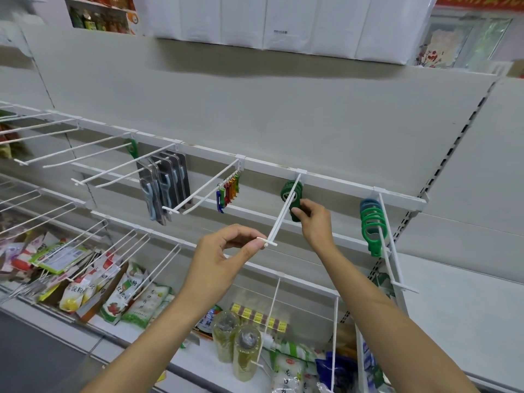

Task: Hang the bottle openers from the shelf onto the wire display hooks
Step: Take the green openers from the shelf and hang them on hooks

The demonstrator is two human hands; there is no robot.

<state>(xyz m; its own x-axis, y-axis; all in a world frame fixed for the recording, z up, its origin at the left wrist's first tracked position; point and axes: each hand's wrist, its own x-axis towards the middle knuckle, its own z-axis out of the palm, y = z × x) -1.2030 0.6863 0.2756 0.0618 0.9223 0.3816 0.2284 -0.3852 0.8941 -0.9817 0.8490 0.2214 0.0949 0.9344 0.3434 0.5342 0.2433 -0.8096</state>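
Observation:
A white wire display hook (283,211) sticks out from the rail toward me. My left hand (226,256) pinches its front tip between thumb and forefinger. At the hook's back end hang dark green bottle openers (289,194), and my right hand (314,219) grips the lower part of them. To the right, another hook (382,222) carries several lighter green and blue bottle openers (371,222). A bunch of small coloured keychain openers (228,191) hangs on the hook to the left.
Grey carded peelers (163,185) hang further left, with bare wire hooks (85,148) beyond them. Below stand oil bottles (241,350) and food packets (119,302) on the lower shelf. White boxes (283,21) sit on top of the back panel.

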